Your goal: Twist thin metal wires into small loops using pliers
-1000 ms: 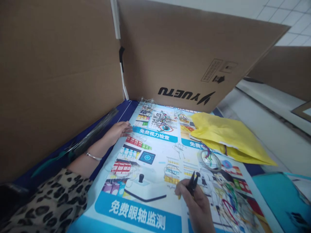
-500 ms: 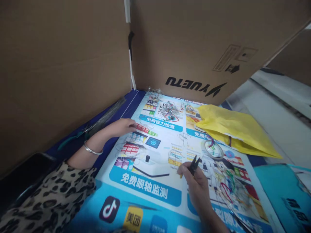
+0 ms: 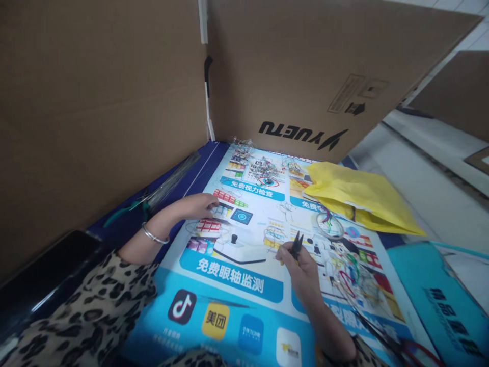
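My right hand (image 3: 301,272) is wrapped round a pair of small dark-jawed pliers (image 3: 297,243), whose jaws point away from me, slightly apart. A bit of yellow shows beside the thumb. My left hand (image 3: 200,206), with a silver bangle on its wrist, is low over the left side of a printed poster (image 3: 244,250). Its fingers curl together at the tips; anything in them is too thin to make out. Fine wire lies in loose loops near that hand, and a wire bundle (image 3: 274,233) sits between my two hands.
Cardboard walls (image 3: 298,76) rise behind and at left. Straight wires (image 3: 173,178) and a teal-handled tool (image 3: 124,214) lie by the left wall. At right are a yellow pouch (image 3: 362,196), a wire coil (image 3: 330,225), tangled wires (image 3: 355,280), red-handled scissors (image 3: 397,346) and a teal packet (image 3: 439,300).
The view has shifted a little. My left hand's fingers have curled in, a bit nearer to me on the poster. The pliers stay in my right hand, now pointing more upright.
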Available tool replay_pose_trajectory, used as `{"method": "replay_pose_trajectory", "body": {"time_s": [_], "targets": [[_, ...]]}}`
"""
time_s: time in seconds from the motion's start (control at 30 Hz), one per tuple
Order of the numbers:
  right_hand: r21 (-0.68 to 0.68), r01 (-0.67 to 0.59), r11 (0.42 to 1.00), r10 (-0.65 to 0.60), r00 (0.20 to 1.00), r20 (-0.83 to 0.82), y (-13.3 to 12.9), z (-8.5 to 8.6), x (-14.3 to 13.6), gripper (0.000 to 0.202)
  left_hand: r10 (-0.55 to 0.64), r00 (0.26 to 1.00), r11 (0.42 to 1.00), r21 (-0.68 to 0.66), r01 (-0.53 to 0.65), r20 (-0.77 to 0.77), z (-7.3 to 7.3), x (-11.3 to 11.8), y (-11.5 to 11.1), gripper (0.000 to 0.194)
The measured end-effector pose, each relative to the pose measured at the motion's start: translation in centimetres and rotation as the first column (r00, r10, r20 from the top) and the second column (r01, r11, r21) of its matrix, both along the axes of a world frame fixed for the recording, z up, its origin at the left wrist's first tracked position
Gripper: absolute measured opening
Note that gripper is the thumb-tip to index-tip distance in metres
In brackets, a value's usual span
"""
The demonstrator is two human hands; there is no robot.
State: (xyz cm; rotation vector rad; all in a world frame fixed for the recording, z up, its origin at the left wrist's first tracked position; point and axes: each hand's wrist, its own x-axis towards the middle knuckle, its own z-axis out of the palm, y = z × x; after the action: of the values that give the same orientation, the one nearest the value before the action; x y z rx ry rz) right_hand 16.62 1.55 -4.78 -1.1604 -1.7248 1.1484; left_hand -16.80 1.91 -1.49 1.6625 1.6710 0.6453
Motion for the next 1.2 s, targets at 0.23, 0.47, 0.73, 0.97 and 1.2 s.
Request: {"method": "replay_pose_trajectory", "body": {"time_s": [0.23, 0.47, 0.73, 0.97, 1.2], "targets": [[0.008, 0.008, 1.0, -0.008, 1.0, 0.014, 0.0, 0.1, -0.1, 0.017, -0.056, 0.983, 0.99, -0.118, 0.077, 0.176, 0.6, 0.6, -0.2, 0.011], [-0.011, 0.021, 1.0, -0.02, 1.0, 0.015, -0.1, 0.3, -0.2, 0.017, -0.029, 0.84, 0.958, -0.225, 0.179, 0.542, 0.9, 2.6, -0.9, 0.017], [-0.009, 0.013, 1.0, -0.013, 1.0, -0.011, -0.1, 0.3, -0.2, 0.014, 0.169, 0.655, 0.954, -0.29, 0.079, 0.736, -0.9, 5.2, -0.6, 0.024], [-0.03, 0.016, 0.999, -0.017, 0.999, -0.04, 0.0, 0.3, -0.1, 0.014, 0.32, 0.386, 0.942, -0.334, -0.032, 0.865, -2.0, 6.1, -1.0, 0.023], [-0.087, 0.051, 0.995, -0.057, 0.996, -0.067, 0.0, 0.4, -0.2, 0.013, 0.358, 0.246, 0.933, -0.337, -0.123, 0.901, -2.5, 7.4, -2.7, 0.019]]}}
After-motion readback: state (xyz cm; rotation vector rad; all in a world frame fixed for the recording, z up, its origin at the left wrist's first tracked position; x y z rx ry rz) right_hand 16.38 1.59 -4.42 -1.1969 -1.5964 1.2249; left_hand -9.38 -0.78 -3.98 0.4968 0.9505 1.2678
